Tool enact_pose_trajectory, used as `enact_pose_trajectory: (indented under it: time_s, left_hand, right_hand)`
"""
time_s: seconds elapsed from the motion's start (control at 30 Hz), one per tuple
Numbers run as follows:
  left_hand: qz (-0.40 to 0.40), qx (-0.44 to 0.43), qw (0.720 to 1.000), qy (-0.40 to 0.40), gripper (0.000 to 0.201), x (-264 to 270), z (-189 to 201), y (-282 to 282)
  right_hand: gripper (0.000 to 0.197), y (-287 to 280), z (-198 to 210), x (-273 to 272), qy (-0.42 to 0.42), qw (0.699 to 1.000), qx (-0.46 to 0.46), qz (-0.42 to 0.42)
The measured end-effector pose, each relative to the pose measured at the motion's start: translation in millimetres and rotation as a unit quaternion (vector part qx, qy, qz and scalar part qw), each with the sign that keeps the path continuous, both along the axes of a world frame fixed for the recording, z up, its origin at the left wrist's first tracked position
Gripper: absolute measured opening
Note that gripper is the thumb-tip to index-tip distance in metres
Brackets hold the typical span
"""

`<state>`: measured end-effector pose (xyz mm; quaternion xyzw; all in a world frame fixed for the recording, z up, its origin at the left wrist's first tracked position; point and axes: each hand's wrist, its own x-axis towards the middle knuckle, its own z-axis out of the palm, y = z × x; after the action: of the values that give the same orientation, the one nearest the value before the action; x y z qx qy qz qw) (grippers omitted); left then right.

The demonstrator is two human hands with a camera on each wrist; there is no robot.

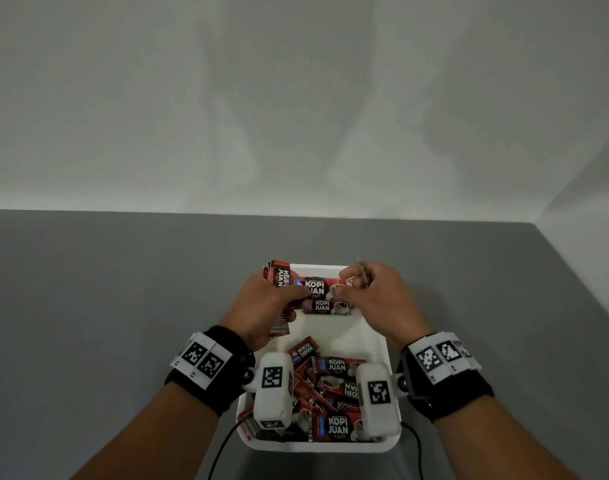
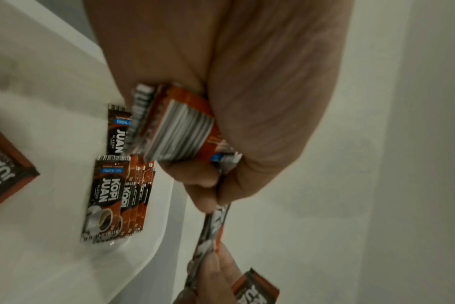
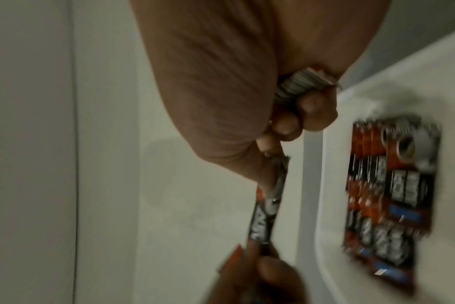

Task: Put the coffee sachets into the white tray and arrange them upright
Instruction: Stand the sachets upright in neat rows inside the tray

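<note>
The white tray (image 1: 385, 344) lies on the grey table. One red-and-black coffee sachet (image 1: 317, 288) is stretched above the tray's far end: my left hand (image 1: 294, 295) pinches one end and my right hand (image 1: 348, 284) the other. That sachet (image 2: 213, 224) shows edge-on in the left wrist view. My left hand (image 2: 208, 185) also clamps a bundle of sachets (image 2: 179, 131) in its palm. My right hand (image 3: 273, 139) likewise holds a small stack (image 3: 299, 86). A short row of sachets (image 2: 109, 197) stands on edge against the far wall, below the hands.
Several loose sachets (image 1: 330, 386) lie in a heap at the tray's near end, partly hidden by the wrist cameras. The tray's middle floor (image 1: 344, 336) is bare. Grey table surrounds the tray, and a pale wall (image 1: 296, 116) rises behind it.
</note>
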<state>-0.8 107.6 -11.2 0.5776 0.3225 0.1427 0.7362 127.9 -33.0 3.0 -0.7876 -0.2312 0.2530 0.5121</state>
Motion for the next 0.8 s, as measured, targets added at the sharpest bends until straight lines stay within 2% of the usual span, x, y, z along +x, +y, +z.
enact_pose_trajectory:
  time_s: [0.1, 0.2, 0.23, 0.3, 0.37, 0.43, 0.47, 0.53, 0.6, 0.63, 0.73, 0.8]
  left_hand:
    - [-0.013, 0.037, 0.999, 0.031, 0.006, 2, -1, 3]
    - [-0.069, 0.038, 0.996, 0.03, 0.019, 6, 0, -3]
    - [-0.078, 0.03, 0.996, 0.026, 0.017, 6, 1, -5]
    - [-0.074, -0.031, 0.997, 0.016, 0.009, 7, 2, -9]
    - [-0.05, -0.154, 0.987, -0.013, 0.023, 6, 5, -11]
    - [-0.036, -0.208, 0.976, -0.043, 0.03, 4, 5, -10]
    - [-0.042, -0.19, 0.98, -0.042, 0.029, 3, 4, -10]
    - [-0.058, -0.096, 0.994, -0.011, 0.027, 1, 2, -11]
    - [-0.085, 0.013, 0.996, 0.021, 0.025, 1, 1, -12]
    - [-0.104, 0.058, 0.992, 0.028, 0.025, 2, 0, -12]
    - [-0.141, 0.122, 0.982, 0.032, 0.022, 5, -4, -10]
    - [-0.133, 0.092, 0.987, 0.027, 0.02, 5, -6, -4]
  right_hand:
    - [0.036, -2, 0, -7, -0.202, 0.973, -0.074, 0.078]
    - [0.046, 3, -4, -20, -0.295, 0.928, -0.133, 0.182]
    - [0.04, 5, -7, -23, -0.309, 0.919, -0.151, 0.195]
    - [0.013, 8, -10, -26, -0.314, 0.916, -0.152, 0.199]
    - [0.018, 9, -15, -21, -0.261, 0.938, -0.143, 0.177]
    - [0.025, 10, -17, -15, -0.178, 0.969, -0.116, 0.124]
    - [0.025, 10, -15, -13, -0.144, 0.982, -0.087, 0.092]
    - [0.021, 10, -7, -13, -0.031, 0.999, 0.0, 0.031]
    - [0.021, 13, 6, -14, 0.127, 0.989, 0.08, 0.007]
    - [0.023, 15, 10, -13, 0.174, 0.981, 0.091, 0.005]
    - [0.023, 17, 15, -10, 0.18, 0.981, 0.071, -0.003]
    - [0.012, 14, 14, -7, 0.145, 0.987, 0.069, -0.007]
